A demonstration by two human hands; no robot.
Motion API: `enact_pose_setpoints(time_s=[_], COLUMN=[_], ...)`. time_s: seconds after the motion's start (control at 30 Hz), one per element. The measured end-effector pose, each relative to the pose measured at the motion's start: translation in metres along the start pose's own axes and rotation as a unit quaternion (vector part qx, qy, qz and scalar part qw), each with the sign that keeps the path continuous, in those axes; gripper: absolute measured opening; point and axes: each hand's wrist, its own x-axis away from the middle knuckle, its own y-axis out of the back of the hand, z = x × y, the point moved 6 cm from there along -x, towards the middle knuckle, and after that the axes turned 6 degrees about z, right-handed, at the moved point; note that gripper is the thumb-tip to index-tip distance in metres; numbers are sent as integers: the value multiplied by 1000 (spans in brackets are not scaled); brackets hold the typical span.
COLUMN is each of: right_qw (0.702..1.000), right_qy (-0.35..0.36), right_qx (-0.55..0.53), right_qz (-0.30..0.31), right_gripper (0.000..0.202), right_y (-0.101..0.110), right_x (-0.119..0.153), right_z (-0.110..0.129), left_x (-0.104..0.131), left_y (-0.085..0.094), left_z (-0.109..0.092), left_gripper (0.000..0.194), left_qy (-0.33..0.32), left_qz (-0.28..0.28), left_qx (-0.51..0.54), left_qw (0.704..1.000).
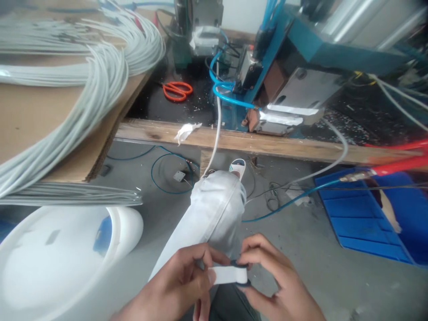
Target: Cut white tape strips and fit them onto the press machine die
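Low in the view, above my lap, my right hand (272,274) grips a small roll of white tape (241,274) by the dark rims of its spool, thumb below and fingers above. A short strip of the tape is pulled out to the left. My left hand (187,278) pinches the loose end of that strip between thumb and fingers. The strip looks flat and taut between both hands. Beneath them is my leg in light trousers (214,209).
Bundles of grey cable (107,80) lie on cardboard (40,116) at left, above a white tub (130,229). Orange-handled scissors (177,91) and a press machine (294,98) sit on the bench. A blue bin (368,223) and an air hose (284,206) are at right.
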Motion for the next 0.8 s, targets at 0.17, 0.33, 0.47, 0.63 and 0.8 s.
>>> enact_pose_setpoints(time_s=[0.17, 0.33, 0.47, 0.63, 0.8], right_qw=[998, 997, 997, 983, 964], right_qy=[42, 58, 16, -29, -4], right_qx=[0, -25, 41, 146, 249], right_qz=[-53, -37, 68, 111, 89], right_gripper=[25, 25, 31, 26, 29], right_y=[-6, -19, -26, -13, -8], right_x=[-5, 2, 6, 3, 3], right_z=[9, 6, 1, 10, 19], left_x=[3, 4, 6, 9, 7], left_y=[8, 6, 3, 8, 11], left_z=[-4, -4, -5, 3, 7], left_gripper=[32, 34, 36, 40, 47], left_qy=[-19, -41, -26, 18, 47], left_qz=[1, 42, 58, 9, -22], left_qx=[58, 115, 105, -7, -52], left_qw=[998, 992, 992, 1000, 997])
